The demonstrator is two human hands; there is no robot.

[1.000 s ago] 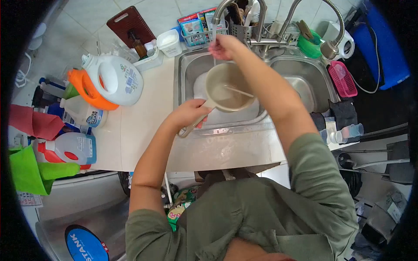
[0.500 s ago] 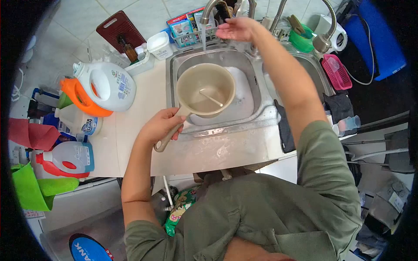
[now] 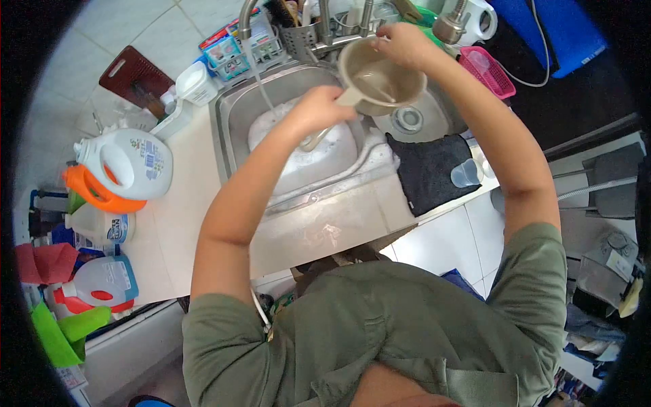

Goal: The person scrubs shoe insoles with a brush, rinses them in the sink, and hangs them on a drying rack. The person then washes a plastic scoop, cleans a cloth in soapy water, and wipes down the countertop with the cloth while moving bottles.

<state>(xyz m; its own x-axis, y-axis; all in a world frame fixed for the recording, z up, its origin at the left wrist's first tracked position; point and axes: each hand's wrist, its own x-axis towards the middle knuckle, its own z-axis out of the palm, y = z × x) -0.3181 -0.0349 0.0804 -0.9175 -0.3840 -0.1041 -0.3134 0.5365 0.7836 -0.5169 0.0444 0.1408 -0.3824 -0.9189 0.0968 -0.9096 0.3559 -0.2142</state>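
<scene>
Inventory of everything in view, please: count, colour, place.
dipper: 1, beige, held over sink
sink: 1, steel, two basins, suds in left
running tap: 1, steel, above left basin
spray head: 1, metallic, upper right
cutting board: 1, dark red-brown, against wall
tub: 1, white, left of rack
rack: 1, wire, holding packets, behind sink
basket: 1, pink, right of sink
cloth: 1, black, counter front right
cup: 1, translucent, on cloth
large jugs: 2, white and orange, left counter
smaller items at left and right edges: several, too cluttered to count
left hand: 1, bare, on dipper handle
right hand: 1, bare, at dipper rim
</scene>
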